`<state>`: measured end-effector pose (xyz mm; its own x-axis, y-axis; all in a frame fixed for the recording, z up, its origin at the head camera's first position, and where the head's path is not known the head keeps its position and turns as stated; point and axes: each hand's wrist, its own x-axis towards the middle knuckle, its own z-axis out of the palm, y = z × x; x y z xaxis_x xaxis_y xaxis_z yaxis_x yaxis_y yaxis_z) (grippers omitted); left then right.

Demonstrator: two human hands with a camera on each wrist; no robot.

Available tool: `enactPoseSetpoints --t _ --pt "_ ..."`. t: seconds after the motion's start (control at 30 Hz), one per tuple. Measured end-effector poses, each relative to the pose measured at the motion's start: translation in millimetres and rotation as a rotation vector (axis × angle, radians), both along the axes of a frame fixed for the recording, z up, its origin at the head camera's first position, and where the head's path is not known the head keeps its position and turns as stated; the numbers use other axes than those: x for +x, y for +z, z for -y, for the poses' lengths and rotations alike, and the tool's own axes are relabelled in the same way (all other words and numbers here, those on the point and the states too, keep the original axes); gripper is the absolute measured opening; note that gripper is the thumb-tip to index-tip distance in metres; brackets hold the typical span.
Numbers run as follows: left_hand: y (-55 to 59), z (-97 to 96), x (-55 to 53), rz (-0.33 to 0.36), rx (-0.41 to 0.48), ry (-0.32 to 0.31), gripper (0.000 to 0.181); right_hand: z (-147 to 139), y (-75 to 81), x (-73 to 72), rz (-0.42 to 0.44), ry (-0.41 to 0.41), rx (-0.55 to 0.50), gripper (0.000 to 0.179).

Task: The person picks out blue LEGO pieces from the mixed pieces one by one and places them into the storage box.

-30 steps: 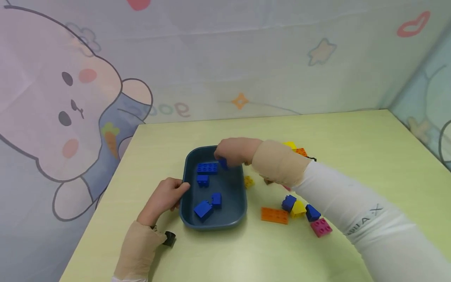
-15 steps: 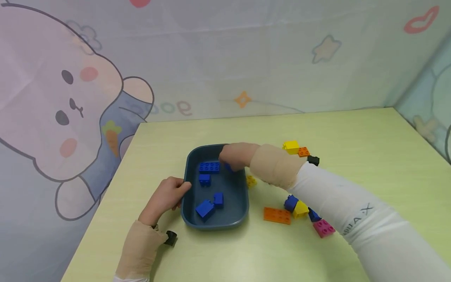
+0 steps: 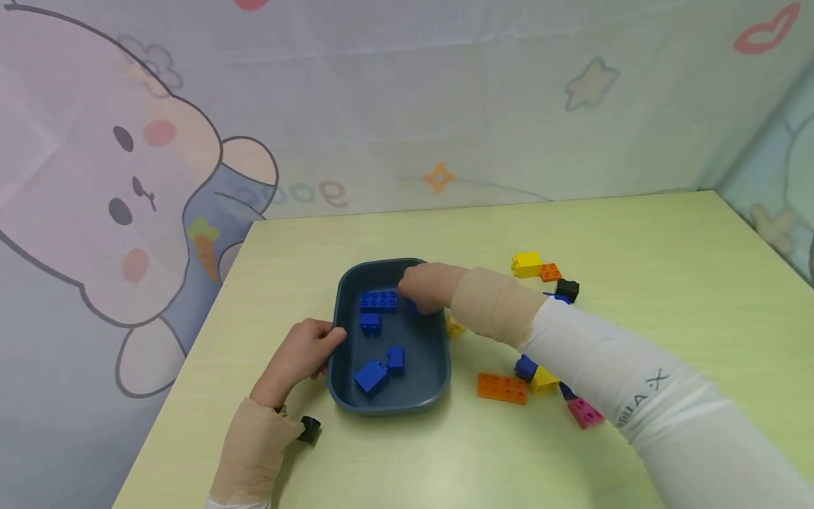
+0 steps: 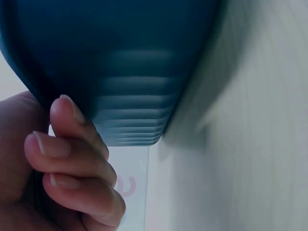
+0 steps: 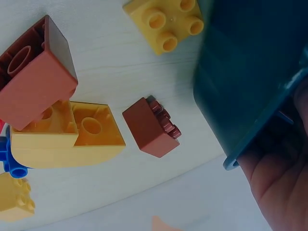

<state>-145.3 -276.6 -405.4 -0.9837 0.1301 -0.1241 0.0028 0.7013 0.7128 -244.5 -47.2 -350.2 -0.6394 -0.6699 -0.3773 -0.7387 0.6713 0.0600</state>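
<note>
A dark blue-green plastic bin (image 3: 407, 406) stands on the table with several blue toy bricks inside, among them a long studded brick (image 3: 379, 301). My left hand (image 3: 309, 346) grips the bin's left rim, thumb over the edge and fingers against the outside, as the left wrist view also shows with its curled fingers (image 4: 72, 159). Over the bin's far right corner reaches my right hand (image 3: 427, 288), pinching a blue brick (image 3: 413, 307) low inside. Its fingers mostly cover that brick. In the right wrist view, the bin wall (image 5: 240, 96) hides the fingertips.
Right of the bin lie an orange plate brick (image 3: 502, 388), a pink brick (image 3: 584, 412), a yellow brick (image 3: 526, 264) and a black brick (image 3: 567, 290). My right sleeve covers part of this group. The right wrist view adds a brown brick (image 5: 149, 127).
My right hand has lowered the blue brick deeper into the bin's far right corner. My left hand keeps its hold on the rim. The head view has shifted slightly.
</note>
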Motion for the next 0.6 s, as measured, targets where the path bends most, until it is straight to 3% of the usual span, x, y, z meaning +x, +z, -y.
enactPoseSetpoints --t 0.6 --pt "-0.4 -1.7 1.3 -0.002 0.016 0.013 0.038 -0.9 3.3 -0.4 0.006 -0.012 -0.012 0.024"
